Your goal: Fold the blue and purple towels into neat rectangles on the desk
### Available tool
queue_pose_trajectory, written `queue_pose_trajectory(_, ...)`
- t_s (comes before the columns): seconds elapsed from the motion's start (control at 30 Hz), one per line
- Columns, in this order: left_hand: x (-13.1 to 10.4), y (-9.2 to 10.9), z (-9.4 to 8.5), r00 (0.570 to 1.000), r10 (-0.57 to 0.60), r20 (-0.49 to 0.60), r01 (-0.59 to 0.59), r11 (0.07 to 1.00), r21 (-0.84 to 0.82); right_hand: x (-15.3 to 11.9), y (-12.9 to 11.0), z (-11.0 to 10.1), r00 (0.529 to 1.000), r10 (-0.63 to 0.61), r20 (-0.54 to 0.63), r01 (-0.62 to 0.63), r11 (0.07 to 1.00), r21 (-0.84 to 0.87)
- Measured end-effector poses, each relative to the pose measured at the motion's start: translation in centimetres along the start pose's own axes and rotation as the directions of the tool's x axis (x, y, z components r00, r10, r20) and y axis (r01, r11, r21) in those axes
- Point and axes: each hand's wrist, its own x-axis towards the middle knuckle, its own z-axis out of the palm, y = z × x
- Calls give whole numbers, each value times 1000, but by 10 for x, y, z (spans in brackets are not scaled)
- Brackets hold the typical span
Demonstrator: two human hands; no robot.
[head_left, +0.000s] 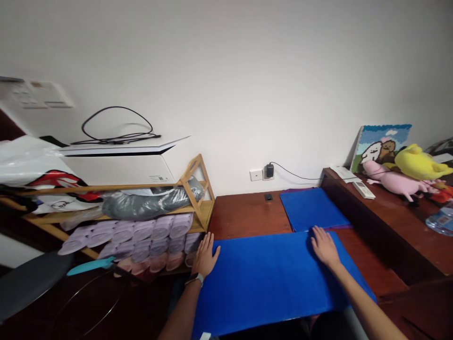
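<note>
Both hands lie open-fingered, gripping nothing: the left hand [205, 255] at the left edge of the large blue mat [269, 283], the right hand [324, 248] by its far edge. The mat lies on a reddish-brown desk [247, 215]; uneven pushing could skew it into the smaller blue mat [313, 208] beyond.

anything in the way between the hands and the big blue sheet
Nothing visible is in the way: the right hand lies on the big blue sheet near its far edge, and the left hand is at its left edge, with no object showing between.
</note>
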Motion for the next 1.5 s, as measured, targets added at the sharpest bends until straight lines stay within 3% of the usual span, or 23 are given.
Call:
queue_pose_trajectory(0.07, 0, 0, -1, 1000, 19, 25, -19, 1000, -11, 2, -64, -3, 987, -160, 11, 158, 983, 92)
queue_pose_trajectory(0.17, 0, -4, 5, 996, 15, 86, -13, 1000, -27, 2, -151, 1, 926, -370, 80, 343, 910, 234)
queue_pose_trajectory(0.23, 1, -9, 10, 995, 19, 96, -16, 999, -32, 1, -183, 8, 891, -432, 142, 378, 877, 296)
queue_pose_trajectory(0.27, 1, -12, 13, 995, 22, 93, -19, 999, -31, 0, -187, 13, 884, -440, 160, 378, 873, 308)
queue_pose_trajectory(0.3, 1, -14, 15, 996, 21, 90, -18, 999, -29, -1, -183, 17, 885, -435, 165, 372, 875, 309)
queue_pose_trajectory(0.37, 2, -17, 18, 996, 16, 90, -14, 1000, -27, -3, -154, 24, 908, -392, 147, 341, 897, 281)
queue_pose_trajectory(0.53, 4, -18, 20, 994, 11, 112, -8, 1000, -28, -6, -11, 25, 979, -143, 147, 128, 986, 106)
queue_pose_trajectory(0.63, 5, -17, 19, 995, -2, 101, 5, 1000, -29, -5, 64, 21, 988, 41, 150, -41, 999, 0)
queue_pose_trajectory(0.7, 5, -17, 18, 995, -7, 98, 11, 999, -34, -4, 93, 22, 987, 88, 131, -87, 996, -18)
queue_pose_trajectory(0.77, 6, -16, 16, 995, -7, 102, 11, 999, -38, -5, 105, 25, 990, 84, 115, -84, 996, -5)
queue_pose_trajectory(0.9, 7, -16, 12, 994, -4, 105, 8, 999, -35, -7, 102, 25, 989, 87, 119, -88, 996, 5)
queue_pose_trajectory(1.03, 8, -16, 11, 995, 2, 101, 2, 999, -42, -4, 81, 8, 995, 88, 55, -83, 994, -76)
queue_pose_trajectory(1.17, 8, -16, 10, 994, -4, 107, 9, 999, -50, 12, 32, -15, 998, -66, -23, 63, 992, -113)
queue_pose_trajectory(1.33, 7, -13, 8, 995, -6, 95, 11, 998, -54, 45, -41, -22, 982, -181, 46, 183, 982, -42)
queue_pose_trajectory(1.5, 5, -14, 10, 996, -13, 92, 18, 998, -54, 69, -68, -14, 982, -166, 90, 169, 985, -24)
